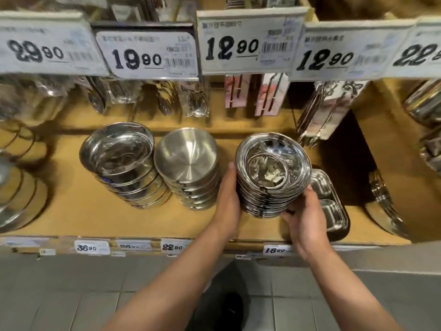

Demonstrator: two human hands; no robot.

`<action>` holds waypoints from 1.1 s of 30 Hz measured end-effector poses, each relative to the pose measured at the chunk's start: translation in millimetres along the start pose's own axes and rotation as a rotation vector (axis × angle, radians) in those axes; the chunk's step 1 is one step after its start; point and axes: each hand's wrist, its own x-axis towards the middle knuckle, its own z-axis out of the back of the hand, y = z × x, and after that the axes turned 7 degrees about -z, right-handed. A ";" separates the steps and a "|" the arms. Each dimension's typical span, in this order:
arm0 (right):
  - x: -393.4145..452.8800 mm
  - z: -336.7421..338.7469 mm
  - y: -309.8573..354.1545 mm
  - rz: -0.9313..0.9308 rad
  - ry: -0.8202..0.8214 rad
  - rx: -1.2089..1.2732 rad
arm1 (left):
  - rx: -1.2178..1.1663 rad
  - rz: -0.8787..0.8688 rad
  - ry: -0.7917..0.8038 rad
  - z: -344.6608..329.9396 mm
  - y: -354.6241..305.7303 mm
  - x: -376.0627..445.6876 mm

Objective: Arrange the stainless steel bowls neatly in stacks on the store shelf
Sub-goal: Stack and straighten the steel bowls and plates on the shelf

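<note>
Three stacks of stainless steel bowls stand on the tan store shelf (71,211). The left stack (119,158) leans, its polished top bowl tilted. A brushed middle stack (188,163) stands straight beside it. My left hand (228,199) presses against the left side of the right stack (272,168), which holds several shiny rimmed bowls. My right hand (305,213) grips that stack's lower right side, fingers curled under it. The stack tilts slightly toward me.
A divided steel tray (331,201) lies just right of the held stack. Packaged cutlery (193,99) hangs behind the bowls under large price tags (148,53). Steel pots sit at the far left and more steelware at the right. Small price labels (175,246) line the shelf's front edge.
</note>
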 end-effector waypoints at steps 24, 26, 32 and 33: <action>-172.3 -128.8 -32.1 -0.047 0.066 -0.148 | 0.381 -0.051 -0.158 194.1 -159.3 -161.2; -186.5 -162.3 -36.6 -0.043 0.136 -0.177 | 0.358 -0.087 -0.220 222.8 -180.9 -169.5; -216.8 -232.1 -66.2 -0.057 0.204 -0.189 | 0.317 -0.111 -0.341 299.8 -218.7 -194.3; -220.1 -240.5 -72.5 -0.068 0.206 -0.192 | 0.308 -0.117 -0.357 311.2 -222.4 -199.3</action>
